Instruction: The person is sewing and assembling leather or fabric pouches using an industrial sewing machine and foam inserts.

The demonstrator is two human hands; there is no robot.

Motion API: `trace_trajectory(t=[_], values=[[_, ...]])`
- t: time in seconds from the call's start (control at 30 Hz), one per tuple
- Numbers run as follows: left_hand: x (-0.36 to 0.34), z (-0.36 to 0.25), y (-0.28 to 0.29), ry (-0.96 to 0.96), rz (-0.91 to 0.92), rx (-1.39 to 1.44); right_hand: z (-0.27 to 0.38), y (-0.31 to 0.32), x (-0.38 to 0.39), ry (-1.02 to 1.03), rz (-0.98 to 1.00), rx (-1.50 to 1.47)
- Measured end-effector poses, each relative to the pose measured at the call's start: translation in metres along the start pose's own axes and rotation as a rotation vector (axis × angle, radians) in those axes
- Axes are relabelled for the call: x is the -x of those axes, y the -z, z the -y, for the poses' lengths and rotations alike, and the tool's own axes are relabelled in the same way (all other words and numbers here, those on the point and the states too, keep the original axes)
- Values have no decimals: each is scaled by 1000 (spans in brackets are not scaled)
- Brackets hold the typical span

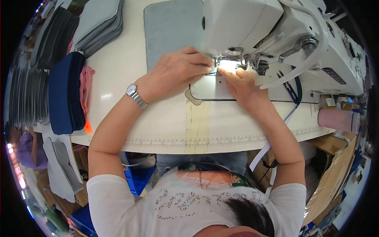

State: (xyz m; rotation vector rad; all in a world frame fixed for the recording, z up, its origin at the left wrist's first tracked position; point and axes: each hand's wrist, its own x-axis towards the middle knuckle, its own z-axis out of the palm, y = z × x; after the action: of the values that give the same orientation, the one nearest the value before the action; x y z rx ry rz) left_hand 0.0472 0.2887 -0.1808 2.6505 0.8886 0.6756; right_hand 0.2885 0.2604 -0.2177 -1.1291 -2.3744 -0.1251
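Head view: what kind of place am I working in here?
Most likely a garment sewing workshop: an industrial sewing machine on a white worktable, with stacks of cut fabric pieces at the left.

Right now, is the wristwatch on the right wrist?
No, the wristwatch sits on the left wrist, behind the left hand at the sewing machine.

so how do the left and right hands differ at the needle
The left hand wears a metal wristwatch; the right hand has a bare wrist. The left hand lies spread, knuckles up, on the white table, reaching from the left; the right hand points one finger up toward the lit presser foot. Both meet under the sewing machine.
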Motion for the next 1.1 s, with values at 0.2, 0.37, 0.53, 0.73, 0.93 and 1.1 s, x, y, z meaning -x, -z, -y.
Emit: trace_trajectory(t=[0.2,0.37,0.53,0.73,0.93,1.1], values=[[4,-5,0,-8,42,-104,7,10,-2,-12,53,90],[8,-7,-7,-22,32,-187,9,12,3,-80,156,53],[6,-22,-14,53,-43,-272,7,12,4,-128,222,138],[4,-42,-24,161,-65,-336,5,12,4,-175,293,168],[1,-57,-35,236,-58,-411,3,14,5,-173,302,151],[3,-68,-45,234,-78,-486,0,16,3,-156,304,157]])
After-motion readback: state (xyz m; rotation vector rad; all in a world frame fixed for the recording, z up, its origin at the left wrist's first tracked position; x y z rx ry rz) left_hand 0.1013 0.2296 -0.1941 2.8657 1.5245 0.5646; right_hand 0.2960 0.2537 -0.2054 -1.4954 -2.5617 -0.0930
